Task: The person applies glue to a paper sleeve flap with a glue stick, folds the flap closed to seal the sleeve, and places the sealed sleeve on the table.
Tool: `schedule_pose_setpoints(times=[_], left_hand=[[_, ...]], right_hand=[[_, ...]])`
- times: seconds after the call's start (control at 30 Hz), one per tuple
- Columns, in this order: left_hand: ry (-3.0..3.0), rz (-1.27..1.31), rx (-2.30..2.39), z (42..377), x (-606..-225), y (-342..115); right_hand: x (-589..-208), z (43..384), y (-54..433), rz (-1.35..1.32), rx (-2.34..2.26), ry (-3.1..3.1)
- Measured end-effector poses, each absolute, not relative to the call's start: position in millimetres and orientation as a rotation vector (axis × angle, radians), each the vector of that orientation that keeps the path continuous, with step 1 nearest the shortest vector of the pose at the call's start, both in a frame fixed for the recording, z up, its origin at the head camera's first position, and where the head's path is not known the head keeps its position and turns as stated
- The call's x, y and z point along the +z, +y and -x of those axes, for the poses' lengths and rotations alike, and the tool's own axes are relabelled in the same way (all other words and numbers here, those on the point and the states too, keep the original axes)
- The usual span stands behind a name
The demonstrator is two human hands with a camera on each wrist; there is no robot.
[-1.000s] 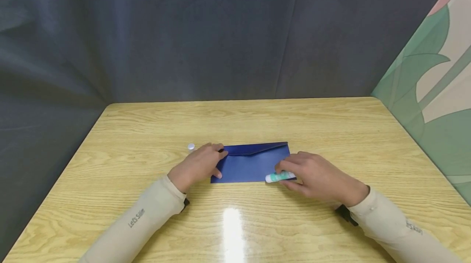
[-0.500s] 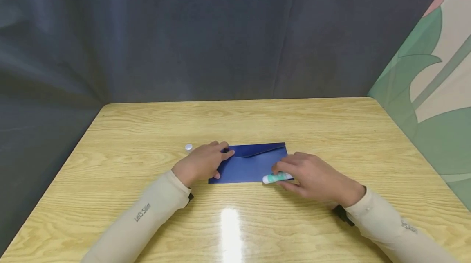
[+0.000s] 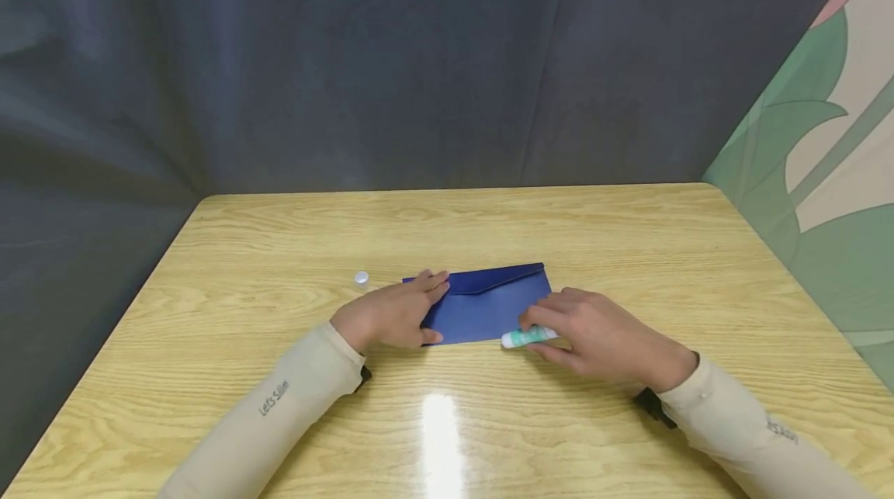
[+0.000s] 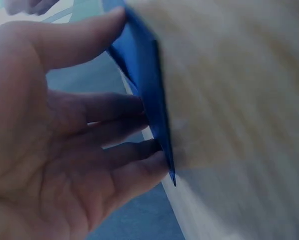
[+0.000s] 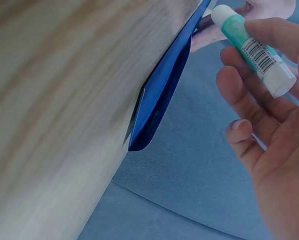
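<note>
A dark blue envelope (image 3: 482,317) lies on the table, its pointed flap (image 3: 489,280) along the far side and standing slightly raised in the right wrist view. My left hand (image 3: 398,313) rests on the envelope's left end, fingers extended and thumb at the near edge. In the left wrist view, the fingertips (image 4: 157,157) touch its surface. My right hand (image 3: 594,332) pinches a white and green glue stick (image 3: 524,337) between thumb and fingers. The stick lies sideways over the envelope's near right corner, and its barcode label shows in the right wrist view.
A small white cap (image 3: 361,278) stands on the wooden table (image 3: 279,251), just beyond my left hand. Behind the table hangs a dark cloth (image 3: 419,72). A patterned green and white panel (image 3: 824,173) borders the right side.
My left hand has slid rightward over the envelope, with its thumb further along the near edge. The envelope's right end has turned slightly away. The right hand keeps its grip on the glue stick.
</note>
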State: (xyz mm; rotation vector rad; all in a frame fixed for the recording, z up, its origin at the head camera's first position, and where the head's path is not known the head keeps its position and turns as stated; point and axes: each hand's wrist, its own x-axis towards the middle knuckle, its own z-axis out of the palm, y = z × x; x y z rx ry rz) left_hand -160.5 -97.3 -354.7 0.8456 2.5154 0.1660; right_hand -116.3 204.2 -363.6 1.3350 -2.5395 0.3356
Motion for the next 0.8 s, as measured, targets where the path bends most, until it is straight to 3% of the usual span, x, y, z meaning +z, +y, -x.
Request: schedule_pose_setpoints(times=[0.8], left_hand=[[2.526, -1.0, -0.208, 159.9, -352.0, -61.8]], right_hand=[[-364.0, 115.8, 202.2, -1.38, 0.335, -2.556]])
